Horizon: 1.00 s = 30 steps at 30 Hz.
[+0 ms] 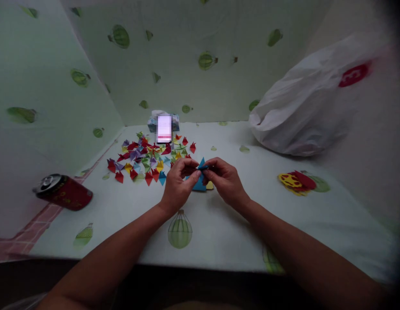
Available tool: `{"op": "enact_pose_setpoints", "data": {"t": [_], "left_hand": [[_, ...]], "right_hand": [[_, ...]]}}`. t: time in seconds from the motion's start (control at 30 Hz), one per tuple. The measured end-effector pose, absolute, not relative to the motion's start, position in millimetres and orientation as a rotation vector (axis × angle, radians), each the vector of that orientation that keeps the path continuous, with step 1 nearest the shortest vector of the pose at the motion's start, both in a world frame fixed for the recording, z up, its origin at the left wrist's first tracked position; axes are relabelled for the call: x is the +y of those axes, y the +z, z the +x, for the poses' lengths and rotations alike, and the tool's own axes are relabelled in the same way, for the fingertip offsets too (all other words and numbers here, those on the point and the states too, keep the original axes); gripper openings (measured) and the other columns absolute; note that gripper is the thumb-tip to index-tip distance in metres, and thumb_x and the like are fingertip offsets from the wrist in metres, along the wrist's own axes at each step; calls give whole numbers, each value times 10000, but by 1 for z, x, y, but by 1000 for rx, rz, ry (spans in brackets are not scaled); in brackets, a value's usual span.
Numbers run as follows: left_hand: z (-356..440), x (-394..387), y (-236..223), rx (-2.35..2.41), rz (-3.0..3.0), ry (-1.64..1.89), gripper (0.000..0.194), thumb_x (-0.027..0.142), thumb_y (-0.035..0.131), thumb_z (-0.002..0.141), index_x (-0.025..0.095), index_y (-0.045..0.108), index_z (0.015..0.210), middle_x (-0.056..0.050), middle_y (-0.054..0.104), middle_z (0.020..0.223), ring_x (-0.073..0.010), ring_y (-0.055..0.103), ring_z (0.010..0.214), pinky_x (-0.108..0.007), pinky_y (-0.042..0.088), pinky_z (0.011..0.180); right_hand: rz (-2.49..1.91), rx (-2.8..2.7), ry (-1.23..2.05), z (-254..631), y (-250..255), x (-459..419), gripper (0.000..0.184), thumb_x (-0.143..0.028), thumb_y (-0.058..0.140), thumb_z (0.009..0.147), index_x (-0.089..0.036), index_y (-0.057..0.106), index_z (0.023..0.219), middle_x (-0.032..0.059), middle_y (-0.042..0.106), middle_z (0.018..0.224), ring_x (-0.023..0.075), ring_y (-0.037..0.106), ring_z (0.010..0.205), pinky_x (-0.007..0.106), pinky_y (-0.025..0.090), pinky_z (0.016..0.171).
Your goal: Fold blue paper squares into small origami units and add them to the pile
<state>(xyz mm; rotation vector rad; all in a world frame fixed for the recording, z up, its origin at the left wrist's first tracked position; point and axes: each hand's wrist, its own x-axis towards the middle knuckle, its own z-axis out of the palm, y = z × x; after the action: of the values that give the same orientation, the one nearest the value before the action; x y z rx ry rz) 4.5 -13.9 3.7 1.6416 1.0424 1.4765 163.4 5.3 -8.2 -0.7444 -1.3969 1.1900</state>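
Walls (174, 47) printed with green balloons enclose a counter (226, 241) covered in a pale sheet of matching pattern. Both forearms enter from the bottom edge of the frame and converge at center. Left hand (179, 183): grip closed, thumb and fingers pinching the left side of a small folded blue paper (203, 166). Right hand (225, 177): grip closed on the right side of the same piece, with the fingertips of both hands close together. The piece is held above the counter at frame center, one point directed upward. Below it lie blue paper (198, 186) and yellow paper (210, 185), partly covered by the hands. Left of center, a spread of folded paper pieces (152, 162) in red, purple, yellow, green and blue occupies the counter. Behind the spread, a phone (164, 127) with a lit, blurred screen stands in front of a tissue box (152, 125). Left of frame: a dark red can (71, 194). Upper right: a white plastic bag (300, 103). Below the bag: yellow cut-outs (289, 181) overlapping red cut-outs (305, 181).
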Motion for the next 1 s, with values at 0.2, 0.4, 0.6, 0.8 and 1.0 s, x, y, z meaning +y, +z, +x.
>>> {"op": "enact_pose_setpoints", "data": {"t": [0.2, 0.4, 0.6, 0.8, 1.0], "left_hand": [[3, -16, 8, 1109, 1832, 1496, 75, 206, 628, 907, 191, 700, 923, -54, 611, 984, -174, 603, 947, -296, 520, 787], [3, -16, 8, 1112, 1853, 1484, 77, 198, 618, 917, 194, 695, 918, -45, 619, 959, -170, 608, 918, -300, 514, 776], [4, -18, 9, 1149, 1844, 1455, 96, 207, 607, 925, 197, 702, 917, -48, 627, 961, -172, 610, 921, -300, 507, 779], [5, -19, 8, 1141, 1772, 1409, 113, 234, 615, 922, 192, 720, 917, -51, 634, 954, -173, 613, 911, -287, 493, 747], [5, -17, 6, 1187, 1618, 1376, 102, 261, 634, 906, 189, 699, 940, -39, 635, 936, -168, 611, 862, -302, 477, 755]], "right_hand": [[-770, -1408, 1115, 164, -10, 5, 108, -251, 693, 826, -189, 622, 881, -42, 619, 609, 119, 600, 551, 275, 505, 557], [-818, -1500, 926, 163, -9, 2, 19, -181, 620, 836, -189, 620, 854, -20, 610, 692, 125, 609, 593, 291, 505, 589], [-853, -1531, 839, 163, -11, 4, 25, -172, 604, 844, -193, 618, 847, -8, 603, 725, 137, 609, 617, 305, 504, 608], [-862, -1601, 686, 165, -12, 4, 51, -156, 601, 871, -198, 623, 855, 12, 597, 782, 151, 602, 690, 308, 497, 641], [-854, -1675, 577, 166, -10, 3, 111, -110, 584, 877, -202, 634, 840, 14, 598, 801, 156, 590, 736, 307, 481, 667]]}}
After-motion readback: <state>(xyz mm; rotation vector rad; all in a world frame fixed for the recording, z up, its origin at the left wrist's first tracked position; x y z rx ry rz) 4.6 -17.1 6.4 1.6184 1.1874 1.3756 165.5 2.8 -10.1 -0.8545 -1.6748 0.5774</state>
